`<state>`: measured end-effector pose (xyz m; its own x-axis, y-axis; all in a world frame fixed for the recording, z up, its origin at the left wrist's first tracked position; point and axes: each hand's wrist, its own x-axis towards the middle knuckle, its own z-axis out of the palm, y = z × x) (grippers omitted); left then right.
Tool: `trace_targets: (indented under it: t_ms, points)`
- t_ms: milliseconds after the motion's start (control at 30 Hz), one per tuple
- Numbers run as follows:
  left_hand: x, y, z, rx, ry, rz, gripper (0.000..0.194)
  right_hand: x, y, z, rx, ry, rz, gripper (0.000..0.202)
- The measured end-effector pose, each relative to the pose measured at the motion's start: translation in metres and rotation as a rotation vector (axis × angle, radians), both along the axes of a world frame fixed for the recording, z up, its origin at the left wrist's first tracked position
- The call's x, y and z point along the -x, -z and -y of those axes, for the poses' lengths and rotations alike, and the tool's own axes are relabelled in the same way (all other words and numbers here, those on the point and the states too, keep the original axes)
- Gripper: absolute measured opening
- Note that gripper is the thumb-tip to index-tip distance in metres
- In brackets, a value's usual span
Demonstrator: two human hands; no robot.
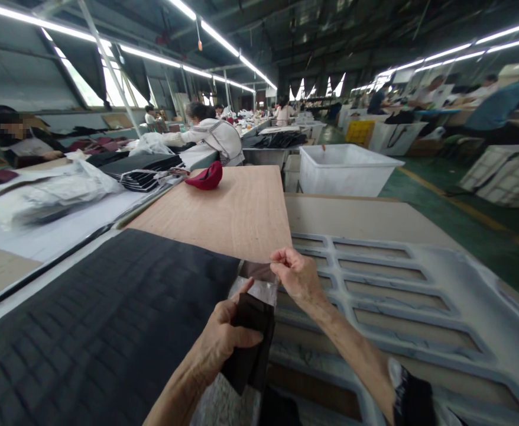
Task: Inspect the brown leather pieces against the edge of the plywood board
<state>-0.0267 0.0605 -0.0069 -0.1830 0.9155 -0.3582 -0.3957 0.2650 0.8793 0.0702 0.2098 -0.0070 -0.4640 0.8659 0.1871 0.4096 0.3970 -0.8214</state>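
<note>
Dark fabric piece clasped in left hand; right hand pinches its top edge.

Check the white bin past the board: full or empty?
Cannot tell. The white bin stands upright with nothing above its rim, but its inside is hidden from this angle.

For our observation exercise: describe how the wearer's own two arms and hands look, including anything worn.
Both the left hand and right hand are bare, without gloves or rings in view. Both forearms are uncovered. Near the right elbow sits a dark sleeve with a white edge. No watch shows.
</note>
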Motion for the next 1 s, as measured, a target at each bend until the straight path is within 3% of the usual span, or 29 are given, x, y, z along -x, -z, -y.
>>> trace_targets:
  t_ms: [233, 400, 500, 600, 733, 867, 1000]
  points:
    - [-0.018, -0.005, 0.024, 0.047, 0.15, 0.103, 0.067, 0.031, -0.029, 0.012, -0.015, -0.147, -0.072, 0.007]
    - [-0.03, -0.012, 0.034, 0.176, 0.242, 0.165, 0.064, 0.051, -0.046, 0.008, 0.126, -0.22, -0.23, 0.003]
    - [-0.032, -0.023, 0.035, 0.136, 0.234, 0.164, 0.056, 0.045, -0.032, 0.0, 0.231, -0.207, -0.283, 0.005]
    - [-0.032, -0.031, 0.036, 0.099, 0.232, 0.187, 0.05, 0.029, -0.001, -0.01, 0.296, -0.135, -0.268, 0.012]
    - [-0.029, -0.02, 0.04, 0.123, 0.225, 0.207, 0.054, 0.008, 0.035, -0.017, 0.325, -0.052, -0.212, 0.017]
    - [-0.027, 0.0, 0.04, 0.16, 0.142, 0.204, 0.068, 0.001, 0.041, -0.017, 0.307, -0.038, -0.193, 0.016]
    - [-0.023, 0.003, 0.029, 0.1, 0.088, 0.205, 0.079, 0.0, 0.038, -0.018, 0.302, -0.033, -0.187, 0.015]
